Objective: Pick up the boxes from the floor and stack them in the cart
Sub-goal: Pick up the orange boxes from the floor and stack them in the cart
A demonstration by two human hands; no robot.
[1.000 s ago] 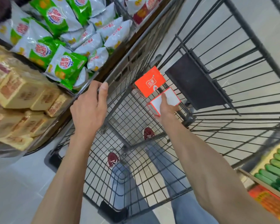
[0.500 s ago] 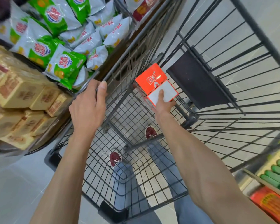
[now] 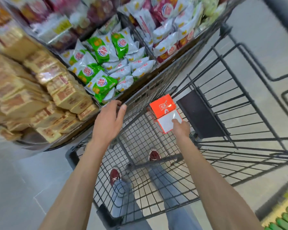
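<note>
Denim legs [image 3: 123,196] and dark red shoes [image 3: 115,174] are visible through the wire mesh of the cart [image 3: 148,87], standing on the grey floor [image 3: 15,188]. Both bare forearms extend forward over the basket.

Left hand [image 3: 109,120]: grip curled over the top rail of the cart's left edge, thumb alongside the wire.

Right hand [image 3: 181,129]: one digit lies flat on the top of the white-faced box [image 3: 166,122]. The remaining fingers are hidden behind the hand, so I cannot tell whether the grip is clamped on the box or merely touching it.

White-faced box: inside the cart, close to its left edge, orange trim on its sides. It touches the orange box [image 3: 162,105], which sits on its far side. Whether either rests on the mesh bottom cannot be confirmed.

Black panel [image 3: 199,117]: just right of both boxes, attached to the cart's wire frame.

Beyond the left edge: tan wrapped packets [image 3: 65,97], then green-and-white bags [image 3: 98,67], then red-and-white bags [image 3: 170,47] in display bins. Far stock is blurred.
</note>
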